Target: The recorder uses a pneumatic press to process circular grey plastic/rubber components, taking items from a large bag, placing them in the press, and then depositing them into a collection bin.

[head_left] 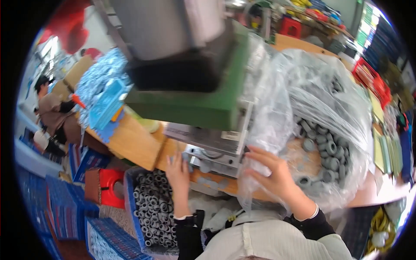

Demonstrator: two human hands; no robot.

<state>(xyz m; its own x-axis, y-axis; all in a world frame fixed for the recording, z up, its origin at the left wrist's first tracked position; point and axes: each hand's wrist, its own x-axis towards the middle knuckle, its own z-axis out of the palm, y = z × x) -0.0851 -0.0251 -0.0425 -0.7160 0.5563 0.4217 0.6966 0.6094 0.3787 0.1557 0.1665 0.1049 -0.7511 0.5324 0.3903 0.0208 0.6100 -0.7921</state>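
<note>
Left hand (178,175): fingers nearly straight, slightly parted, at the left end of the metal fixture (232,161); cannot tell whether it grips a part.
Right hand (277,177): half open beside the clear plastic bag (320,112); no fitting visible in it.
Grey fittings (331,148): loose in the bag, right.
Blue crate (131,197): near left, holding ring-shaped parts (154,203).
Fixture loading: likely best with parts seated squarely, bag film held clear, fingertips withdrawn from beneath the green machine body (186,108).
</note>
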